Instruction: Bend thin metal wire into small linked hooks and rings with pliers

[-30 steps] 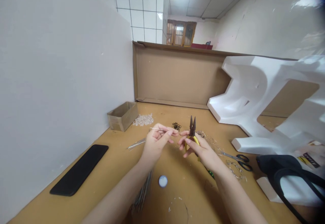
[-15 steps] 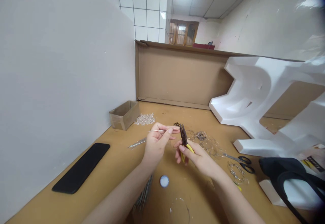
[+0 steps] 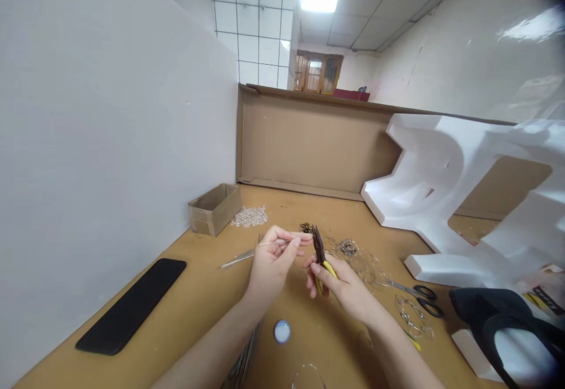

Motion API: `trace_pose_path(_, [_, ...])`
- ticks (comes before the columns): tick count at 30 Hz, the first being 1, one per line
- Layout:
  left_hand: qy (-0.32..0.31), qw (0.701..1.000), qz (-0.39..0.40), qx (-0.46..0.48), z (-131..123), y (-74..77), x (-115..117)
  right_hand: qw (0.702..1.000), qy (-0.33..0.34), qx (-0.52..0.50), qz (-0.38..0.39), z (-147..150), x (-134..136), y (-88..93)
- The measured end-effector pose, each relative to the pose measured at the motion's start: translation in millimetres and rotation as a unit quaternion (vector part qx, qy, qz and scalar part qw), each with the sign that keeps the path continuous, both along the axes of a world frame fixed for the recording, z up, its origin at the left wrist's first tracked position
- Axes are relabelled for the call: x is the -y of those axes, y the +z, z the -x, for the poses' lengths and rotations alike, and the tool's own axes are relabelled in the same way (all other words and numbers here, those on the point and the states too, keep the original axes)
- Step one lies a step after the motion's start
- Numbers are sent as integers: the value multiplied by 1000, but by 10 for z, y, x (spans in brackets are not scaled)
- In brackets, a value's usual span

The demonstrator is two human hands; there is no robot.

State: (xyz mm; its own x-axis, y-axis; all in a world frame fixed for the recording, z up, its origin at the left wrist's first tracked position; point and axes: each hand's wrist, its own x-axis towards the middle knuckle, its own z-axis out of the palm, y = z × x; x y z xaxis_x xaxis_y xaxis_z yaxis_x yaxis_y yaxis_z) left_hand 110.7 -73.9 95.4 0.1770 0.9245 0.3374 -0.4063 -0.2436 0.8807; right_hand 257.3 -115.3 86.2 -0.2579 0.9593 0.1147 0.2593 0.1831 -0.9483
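My left hand point(image 3: 274, 262) pinches a thin metal wire point(image 3: 274, 242) between thumb and fingers, held roughly level above the table. In my right hand point(image 3: 338, 280) is a pair of pliers point(image 3: 321, 253) with dark jaws and yellow handles, pointing up. The jaws are at the right end of the wire; whether they grip it is too small to tell. Behind the hands lie small black rings point(image 3: 305, 228). A heap of clear beads point(image 3: 249, 216) lies farther left, and coils of thin wire point(image 3: 349, 248) lie to the right of the pliers.
A cardboard box point(image 3: 215, 209) stands by the left wall, with a black flat pad point(image 3: 132, 306) nearer. A round white-and-blue lid point(image 3: 282, 331) and metal rods point(image 3: 244, 359) lie in front. Scissors point(image 3: 419, 296), white foam point(image 3: 424, 165) and a black strap-like object point(image 3: 494, 312) are on the right.
The camera view has tilted up a little, so everything sits lower in the picture. Both hands keep their hold on the wire and the pliers, with hardly any movement between them.
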Motion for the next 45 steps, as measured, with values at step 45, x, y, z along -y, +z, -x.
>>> trace_pose_path(45, [17, 999, 0, 36, 23, -6, -66, 965, -92, 220, -104, -14, 10, -9])
